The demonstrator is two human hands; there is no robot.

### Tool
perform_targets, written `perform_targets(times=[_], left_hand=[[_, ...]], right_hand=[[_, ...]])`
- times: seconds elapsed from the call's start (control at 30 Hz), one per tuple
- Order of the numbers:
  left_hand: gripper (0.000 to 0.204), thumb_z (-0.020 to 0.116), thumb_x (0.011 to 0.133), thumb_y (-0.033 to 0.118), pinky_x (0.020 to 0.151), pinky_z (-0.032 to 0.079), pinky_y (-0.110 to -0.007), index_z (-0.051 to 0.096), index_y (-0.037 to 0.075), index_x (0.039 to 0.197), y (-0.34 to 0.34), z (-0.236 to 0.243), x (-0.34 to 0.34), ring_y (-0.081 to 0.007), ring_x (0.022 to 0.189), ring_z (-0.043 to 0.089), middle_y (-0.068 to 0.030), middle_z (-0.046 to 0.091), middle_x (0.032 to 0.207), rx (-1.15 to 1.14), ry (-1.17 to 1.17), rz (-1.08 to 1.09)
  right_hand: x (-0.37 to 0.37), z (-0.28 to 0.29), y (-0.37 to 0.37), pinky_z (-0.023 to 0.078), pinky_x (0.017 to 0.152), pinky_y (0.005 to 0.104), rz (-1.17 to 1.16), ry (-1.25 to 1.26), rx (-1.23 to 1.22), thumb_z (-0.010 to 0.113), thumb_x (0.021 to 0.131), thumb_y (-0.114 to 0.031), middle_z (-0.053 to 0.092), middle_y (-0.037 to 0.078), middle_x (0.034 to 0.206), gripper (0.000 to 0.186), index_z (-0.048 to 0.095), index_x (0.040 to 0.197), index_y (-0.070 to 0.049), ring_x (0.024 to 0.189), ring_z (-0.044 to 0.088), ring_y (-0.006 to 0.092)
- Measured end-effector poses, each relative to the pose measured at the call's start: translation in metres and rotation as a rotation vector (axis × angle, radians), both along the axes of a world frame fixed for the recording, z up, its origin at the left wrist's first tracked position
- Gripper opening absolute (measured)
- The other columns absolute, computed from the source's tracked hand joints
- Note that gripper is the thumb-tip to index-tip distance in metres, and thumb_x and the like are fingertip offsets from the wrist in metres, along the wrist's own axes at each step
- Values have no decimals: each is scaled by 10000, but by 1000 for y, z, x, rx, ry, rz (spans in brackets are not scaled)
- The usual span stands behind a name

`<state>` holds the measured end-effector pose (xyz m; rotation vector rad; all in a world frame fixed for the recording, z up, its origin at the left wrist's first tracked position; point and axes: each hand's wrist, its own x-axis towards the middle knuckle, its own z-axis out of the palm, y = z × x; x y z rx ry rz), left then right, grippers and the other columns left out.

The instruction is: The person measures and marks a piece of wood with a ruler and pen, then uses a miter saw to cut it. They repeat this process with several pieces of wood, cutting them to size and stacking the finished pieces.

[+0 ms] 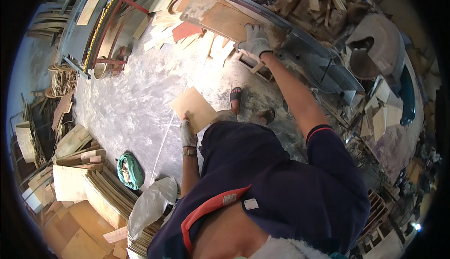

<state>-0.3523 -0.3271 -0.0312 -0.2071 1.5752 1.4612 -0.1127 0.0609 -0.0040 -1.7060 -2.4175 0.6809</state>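
My left hand [188,135], in a pale knit glove, is closed on the edge of a thin square plywood piece [194,105]. The piece is tilted in front of my left leg, with the thumb lying across its near side. Up and to the right, my right hand [255,41], gloved as well, reaches to a brown wooden board [229,21] on a metal machine bed. Its fingers are stretched out flat on the board's right end, beside the long metal rail [243,1]. The far side of that hand's grip is partly hidden.
A grey machine housing [375,43] stands at the right, with wood offcuts [300,1] piled behind the rail. At the left are a red-legged work table [96,24], stacked plywood sheets [105,193], a green coiled bundle [130,170] and a silvery sack [152,205].
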Motion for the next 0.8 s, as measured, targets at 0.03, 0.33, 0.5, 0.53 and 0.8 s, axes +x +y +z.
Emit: perform_targets(times=[0.03,0.33,0.5,0.53,0.8], left_hand=[[528,657,997,393,918,592,-430,558,43,1379,-6,-4,-4,-241,1166,642,-87,620,1317,33,9,7],[535,672,983,402,929,586,-439,568,53,1376,0,-20,-18,-248,1163,645,-100,626,1321,-78,5,2],[558,663,983,431,950,574,-420,566,43,1372,37,-15,-7,-248,1149,654,-118,638,1304,43,9,-133],[558,660,985,429,949,575,-420,565,39,1372,46,-13,-4,-247,1148,654,-119,639,1304,47,14,-163],[484,666,986,397,854,594,-407,620,-4,1255,100,9,47,-254,1026,701,-141,683,1176,177,59,-395]], right_hand=[[-9,-3,11,414,1100,544,9,-79,25,824,739,-563,363,264,1551,956,407,1473,-114,1418,391,448],[-23,22,6,383,1095,526,-17,-195,-43,818,704,-553,444,221,1419,921,421,1420,-132,1325,435,397],[45,30,-90,367,1104,517,-186,-32,20,839,665,-498,491,227,1341,850,489,1337,-114,1290,441,426],[62,33,-109,371,1106,514,-212,-15,59,847,659,-470,496,225,1335,826,497,1314,-109,1298,435,436],[247,59,-179,348,1127,549,-332,-177,79,874,643,-481,450,245,1423,836,547,1316,-107,1337,413,425]])
